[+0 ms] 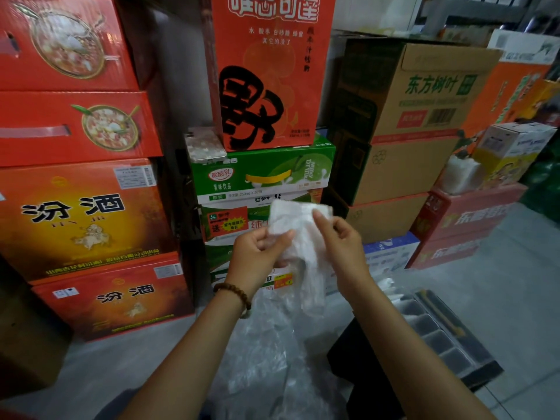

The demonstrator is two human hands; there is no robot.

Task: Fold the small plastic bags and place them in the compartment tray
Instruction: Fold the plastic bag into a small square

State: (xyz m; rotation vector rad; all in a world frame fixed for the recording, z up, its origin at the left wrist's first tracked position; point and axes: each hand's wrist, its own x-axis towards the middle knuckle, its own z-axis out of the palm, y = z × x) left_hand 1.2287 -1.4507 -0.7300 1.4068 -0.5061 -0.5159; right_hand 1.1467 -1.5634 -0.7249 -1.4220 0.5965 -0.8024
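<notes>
Both hands hold one small clear plastic bag (298,225) up in front of the stacked cartons. My left hand (257,256), with a bead bracelet on its wrist, grips the bag's lower left part. My right hand (339,237) pinches the bag's upper right edge between thumb and fingers. The bag's lower end hangs down between my wrists. A loose heap of more clear plastic bags (266,353) lies below my forearms. The dark compartment tray (448,338) sits low on the right, with a few white folded bags (394,294) at its far end.
Stacked red and orange cartons (81,213) fill the left; a green and white drink carton stack (260,177) stands straight ahead with a phone (206,145) on it. Brown cartons (400,140) and red boxes (466,225) stand on the right. Grey floor (515,283) stretches beyond the tray.
</notes>
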